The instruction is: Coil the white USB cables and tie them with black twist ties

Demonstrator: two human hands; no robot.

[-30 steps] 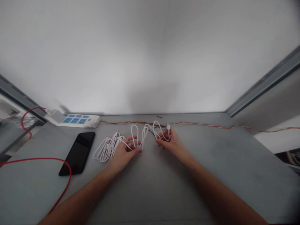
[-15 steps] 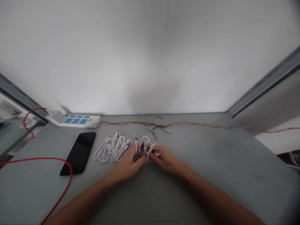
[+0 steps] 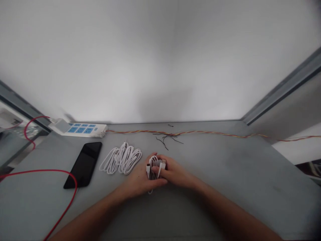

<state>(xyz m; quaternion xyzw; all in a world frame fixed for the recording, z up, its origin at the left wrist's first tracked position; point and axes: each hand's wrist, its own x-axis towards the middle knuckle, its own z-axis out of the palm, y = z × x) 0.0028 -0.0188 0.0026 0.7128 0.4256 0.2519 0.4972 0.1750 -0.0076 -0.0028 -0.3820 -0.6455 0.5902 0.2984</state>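
Note:
Both my hands meet at the middle of the grey table point(image 3: 225, 174) around one gathered white cable point(image 3: 153, 164). My left hand point(image 3: 139, 179) cups the bunched loops from the left, fingers curled round them. My right hand point(image 3: 173, 172) pinches the same cable from the right, with its two white plugs sticking out between the hands. A loop hangs down below my left thumb. To the left, apart from my hands, lies a loose pile of white cables point(image 3: 121, 160).
A black phone point(image 3: 84, 163) lies left of the pile. A white power strip with blue sockets point(image 3: 79, 128) sits at the back left. A red cord point(image 3: 50, 174) curves over the left side. A twisted red-yellow wire point(image 3: 213, 133) and thin black wire scraps point(image 3: 167, 138) lie along the back.
My hands came together and drew back toward me. The cable, spread in wide loops a second ago, is now bunched into a small bundle between them.

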